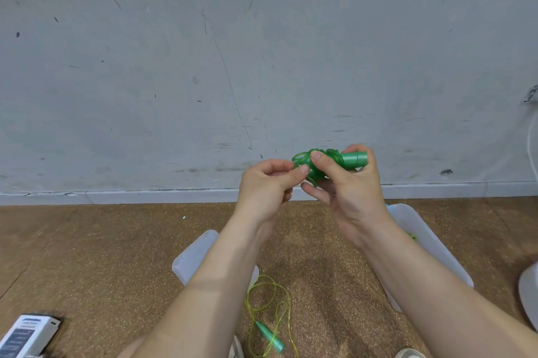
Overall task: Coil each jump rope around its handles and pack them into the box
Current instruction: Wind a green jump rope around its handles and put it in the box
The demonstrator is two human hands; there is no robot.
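The right hand (349, 191) grips the coiled green jump rope (334, 157) from beneath, with its thumb pressed on top of the coils and a handle end poking out to the right. The left hand (265, 186) pinches a loop at the bundle's left end. Well below the bundle a loose yellow-green rope (262, 293) lies on the floor (116, 255), and the clear box (422, 229) sits below and to the right of the bundle.

i see a grey wall (262, 52) ahead, scuffed with dark marks and long thin scratches. a pale baseboard (145, 196) runs along its foot and meets a brown speckled floor (102, 255). a white cable (530, 148) hangs at the far right edge. the light is flat and even.
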